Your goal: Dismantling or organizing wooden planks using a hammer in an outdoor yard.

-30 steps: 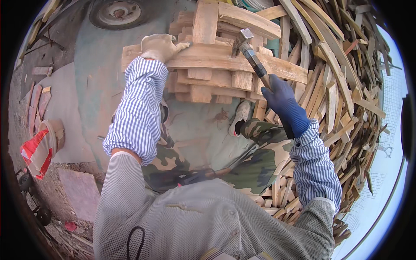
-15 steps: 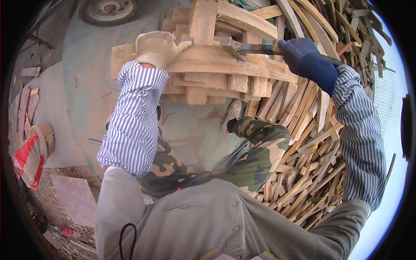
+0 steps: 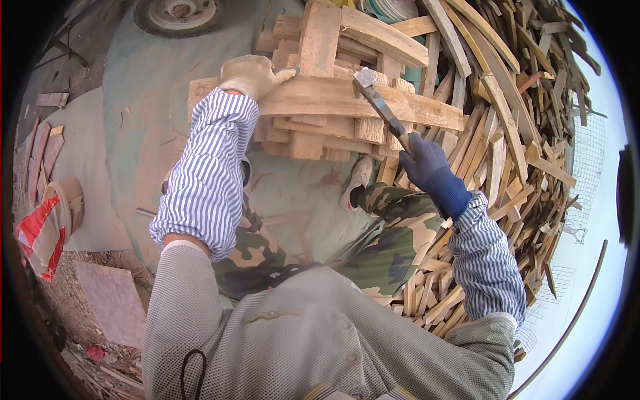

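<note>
My right hand (image 3: 425,160), in a navy glove, is closed round the handle of a hammer (image 3: 383,107). The hammer slants up to the left, its metal head over the right half of a long curved wooden board (image 3: 320,97). My left hand (image 3: 252,75), in a cream glove, grips that board near its left end, thumb stretched to the right; its other fingers are mostly hidden. Beneath and behind the board lies a stack of short wooden blocks (image 3: 320,143). An upright plank (image 3: 319,40) and another curved piece (image 3: 385,38) rest on the stack's far side.
A large heap of loose wood strips (image 3: 493,133) fills the right side. At the far left is a wheel (image 3: 179,13). A bucket (image 3: 69,207) with a red and white bag stands at the left, near a flat board (image 3: 112,301) on the ground.
My right hand has come down and to the left, and the hammer has turned from level to slanting. My left hand keeps its place on the board. The view has shifted slightly.
</note>
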`<state>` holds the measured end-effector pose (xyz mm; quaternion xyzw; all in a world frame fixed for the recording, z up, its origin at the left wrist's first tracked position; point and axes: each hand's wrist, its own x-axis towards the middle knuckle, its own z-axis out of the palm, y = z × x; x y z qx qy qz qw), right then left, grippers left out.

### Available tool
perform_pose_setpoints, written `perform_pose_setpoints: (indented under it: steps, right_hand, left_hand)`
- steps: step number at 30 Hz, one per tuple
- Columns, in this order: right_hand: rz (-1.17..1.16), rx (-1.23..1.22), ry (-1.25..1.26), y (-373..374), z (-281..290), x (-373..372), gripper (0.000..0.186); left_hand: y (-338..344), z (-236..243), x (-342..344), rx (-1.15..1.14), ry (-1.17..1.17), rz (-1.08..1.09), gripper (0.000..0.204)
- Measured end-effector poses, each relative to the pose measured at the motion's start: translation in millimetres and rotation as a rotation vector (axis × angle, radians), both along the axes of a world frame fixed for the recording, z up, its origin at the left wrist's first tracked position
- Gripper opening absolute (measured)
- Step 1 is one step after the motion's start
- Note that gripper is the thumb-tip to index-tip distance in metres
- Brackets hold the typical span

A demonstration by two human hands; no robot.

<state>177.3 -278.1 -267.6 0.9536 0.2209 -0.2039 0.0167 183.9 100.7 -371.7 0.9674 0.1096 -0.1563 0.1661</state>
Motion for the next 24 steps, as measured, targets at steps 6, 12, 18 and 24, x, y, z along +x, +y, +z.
perform_pose_setpoints:
  steps: [6,12,18,24]
  right_hand:
    - [0.459,-0.262,-0.139,15,5,9,0.019]
    - [0.434,-0.356,-0.103,11,19,55,0.018]
    - [0.618,-0.172,-0.154,0,18,37,0.018]
    - [0.481,-0.338,-0.174,-7,37,55,0.012]
  left_hand:
    - [6,0,-8,0.013,-0.021,0.026,0.074]
    - [3,-14,-3,0.033,-0.008,0.023,0.074]
    - [2,-2,-3,0.026,-0.022,0.004,0.073]
    - [-2,-3,-1,0.003,0.028,0.012,0.07]
